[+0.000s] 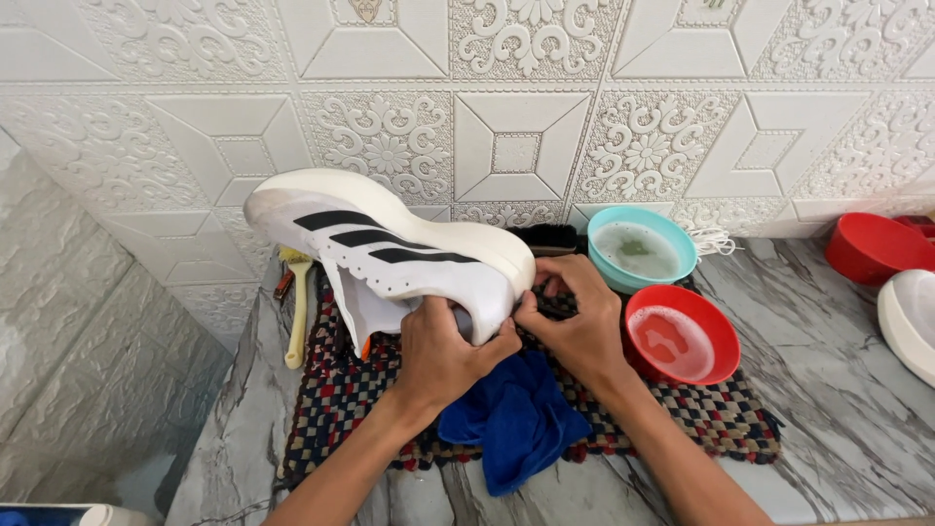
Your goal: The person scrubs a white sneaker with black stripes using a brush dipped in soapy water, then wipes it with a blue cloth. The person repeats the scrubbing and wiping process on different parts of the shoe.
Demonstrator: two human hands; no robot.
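A white sneaker (390, 244) with three black stripes is held upside down, sole up, above a checkered woven mat (721, 419). My left hand (443, 356) grips the shoe from below near its opening. Fingers of my right hand (575, 326) close on the heel end of the shoe. A blue cloth (516, 419) lies crumpled on the mat just under both hands.
A red bowl (682, 336) of soapy water and a teal bowl (643, 248) of cloudy water stand to the right. White laces (716, 241) lie behind them. A yellow brush (297, 302) lies at the left, a black brush (545, 237) behind the shoe, a second red bowl (872, 248) and a white shoe (911, 317) at far right.
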